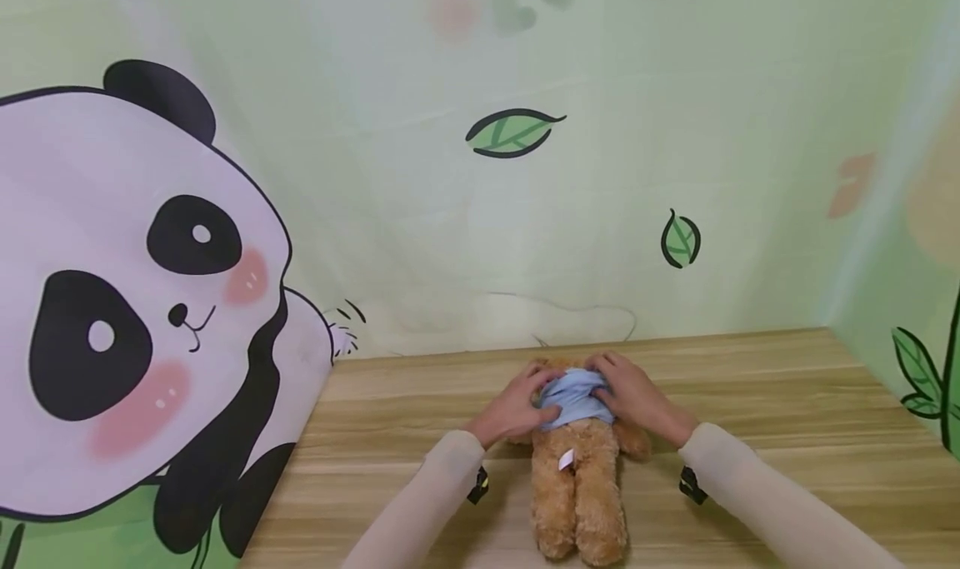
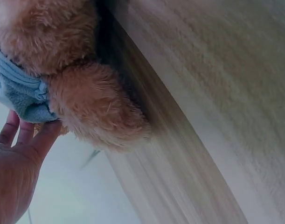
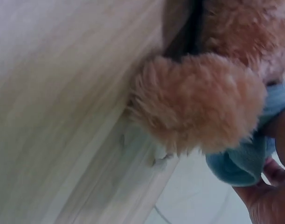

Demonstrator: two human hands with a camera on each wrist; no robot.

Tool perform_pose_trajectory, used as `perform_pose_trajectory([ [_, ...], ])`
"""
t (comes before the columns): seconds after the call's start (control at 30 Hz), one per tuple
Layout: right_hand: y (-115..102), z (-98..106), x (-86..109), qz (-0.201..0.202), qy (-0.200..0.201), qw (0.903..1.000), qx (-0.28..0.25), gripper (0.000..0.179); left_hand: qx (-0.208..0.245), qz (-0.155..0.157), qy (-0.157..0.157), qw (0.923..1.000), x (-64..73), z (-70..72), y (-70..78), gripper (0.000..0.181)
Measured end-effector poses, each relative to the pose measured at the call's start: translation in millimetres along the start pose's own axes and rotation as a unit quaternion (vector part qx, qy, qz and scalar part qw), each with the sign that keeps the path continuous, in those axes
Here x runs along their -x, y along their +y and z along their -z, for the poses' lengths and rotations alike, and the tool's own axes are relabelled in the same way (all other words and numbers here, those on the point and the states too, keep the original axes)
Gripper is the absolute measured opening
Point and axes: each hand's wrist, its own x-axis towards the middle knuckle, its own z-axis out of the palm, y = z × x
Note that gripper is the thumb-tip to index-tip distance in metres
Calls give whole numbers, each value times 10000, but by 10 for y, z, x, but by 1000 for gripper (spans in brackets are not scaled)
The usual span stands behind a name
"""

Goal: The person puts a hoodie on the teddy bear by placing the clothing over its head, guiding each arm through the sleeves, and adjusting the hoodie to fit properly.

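A brown plush toy [image 1: 576, 502] lies on the table, its legs toward me and a small white tag [image 1: 566, 460] near its bottom. A light blue garment [image 1: 576, 396] is bunched around its upper body. My left hand [image 1: 516, 404] holds the garment's left side, thumb and fingers on the cloth. On the other side, my right hand [image 1: 637, 394] holds the cloth in the same way. Furry arms [image 2: 98, 105] stick out beside the garment in both wrist views. The toy's head is mostly hidden behind the cloth and my hands.
The wood-grain table [image 1: 405, 419] ends at a pale green backdrop [image 1: 420, 219] with printed leaves. A large printed panda [image 1: 150, 302] fills the left side. Another backdrop panel [image 1: 900, 302] borders the table on the right.
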Motion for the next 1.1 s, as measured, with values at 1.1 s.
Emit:
perform_pose_trajectory([
  [1.1, -313, 278, 442, 311, -31, 9994, -147, 31, -1136, -754, 434, 9897, 398, -29, 221, 30],
])
